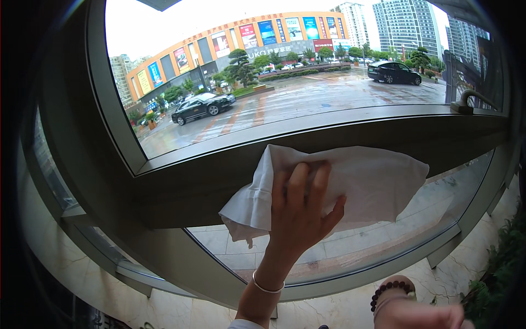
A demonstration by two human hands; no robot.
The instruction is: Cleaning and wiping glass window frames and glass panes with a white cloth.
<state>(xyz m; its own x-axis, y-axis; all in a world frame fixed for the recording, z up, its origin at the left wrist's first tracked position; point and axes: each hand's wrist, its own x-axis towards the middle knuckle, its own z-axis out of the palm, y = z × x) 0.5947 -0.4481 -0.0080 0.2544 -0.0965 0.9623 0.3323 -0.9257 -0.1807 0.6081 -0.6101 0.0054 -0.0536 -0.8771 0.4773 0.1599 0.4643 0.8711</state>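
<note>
My left hand [303,211], with a silver bangle at the wrist, presses a white cloth [378,178] against the dark horizontal bar [186,200] below the window opening. Its fingers are bent into the fabric and the thumb is spread to the right. The cloth lies loosely spread, and its lower edge hangs over the glass pane [219,241] under the bar. My right hand [419,315], wearing a dark beaded bracelet, is at the lower right edge, away from the cloth. Motion smears its fingers, and the frame's edge cuts part of it off.
A metal window handle [463,105] sticks up at the right end of the sill. Green plants [496,268] stand at the lower right, beside the marble-patterned floor [181,312]. Two dark cars [203,107] and an orange building [219,44] are outside.
</note>
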